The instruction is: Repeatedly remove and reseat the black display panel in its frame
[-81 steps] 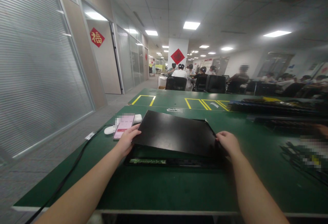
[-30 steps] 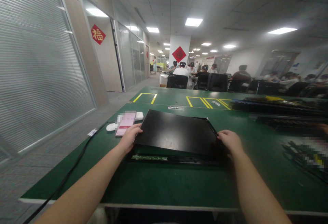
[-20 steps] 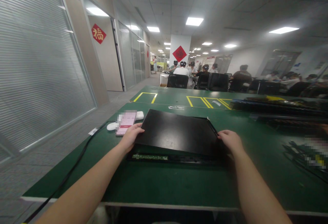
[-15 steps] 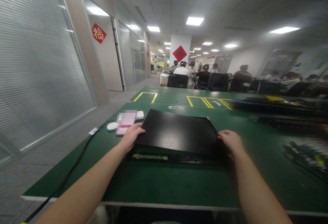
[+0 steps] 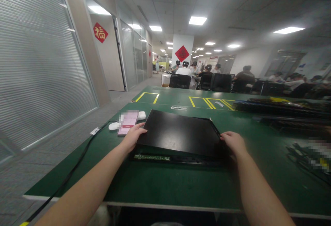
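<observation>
A flat, glossy black screen panel [image 5: 178, 133] lies slightly tilted over a black frame [image 5: 196, 160]. Along the frame's near edge, a narrow green circuit board [image 5: 152, 157] shows at the left. My left hand [image 5: 133, 135] grips the panel's left edge, thumb on top and fingers closed around the side. At the opposite edge, my right hand [image 5: 234, 142] pinches the right side near the frame's rim. The fingertips under the panel are hidden, as is most of the frame beneath it.
On the green table [image 5: 181, 184] a phone [image 5: 128, 124], partly pixelated, lies beside a white mouse-like object [image 5: 113, 126]. A black cable [image 5: 74, 167] crosses the left edge. Dark strips [image 5: 269, 107] are piled at right, near tangled cables [image 5: 302, 157]. Several people sit beyond.
Both hands keep their hold on the panel's edges, and the panel stays almost where it was. The whole view has shifted very slightly.
</observation>
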`<state>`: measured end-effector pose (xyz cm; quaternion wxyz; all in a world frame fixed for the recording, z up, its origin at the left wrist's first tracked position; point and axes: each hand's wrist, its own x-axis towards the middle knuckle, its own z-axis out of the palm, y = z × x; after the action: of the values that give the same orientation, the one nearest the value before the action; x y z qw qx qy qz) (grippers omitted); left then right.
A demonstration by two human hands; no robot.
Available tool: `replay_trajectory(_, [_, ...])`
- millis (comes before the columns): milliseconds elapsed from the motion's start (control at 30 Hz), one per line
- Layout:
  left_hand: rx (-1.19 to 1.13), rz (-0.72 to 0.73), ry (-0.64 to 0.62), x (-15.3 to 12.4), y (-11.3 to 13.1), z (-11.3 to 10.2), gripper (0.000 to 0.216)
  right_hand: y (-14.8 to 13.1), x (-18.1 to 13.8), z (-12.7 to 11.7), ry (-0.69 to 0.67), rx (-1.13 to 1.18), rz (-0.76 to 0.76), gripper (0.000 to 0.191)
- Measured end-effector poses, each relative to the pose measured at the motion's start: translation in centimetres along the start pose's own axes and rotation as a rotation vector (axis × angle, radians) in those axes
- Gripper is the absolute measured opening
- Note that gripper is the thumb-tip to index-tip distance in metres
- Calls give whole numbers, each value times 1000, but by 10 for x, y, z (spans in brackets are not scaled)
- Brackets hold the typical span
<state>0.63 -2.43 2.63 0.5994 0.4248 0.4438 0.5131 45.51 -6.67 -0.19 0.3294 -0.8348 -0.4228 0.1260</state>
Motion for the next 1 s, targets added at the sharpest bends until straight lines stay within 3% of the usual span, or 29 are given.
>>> replay_trajectory(567, [-40,75,-13,2,3,-4,40,-6,-8,-2,20,22,-5,22])
replay_trajectory(700, [117,101,-36,5,1,-9,38,-5,-6,-1,31,25,-6,22])
replay_trajectory(867, [405,235,78,10,-4,-15,25,-1,-2,0,4,73,40,25])
replay_trajectory(1000, [572,258,84,12,-8,-15,23,1,-1,1,3,107,50,26])
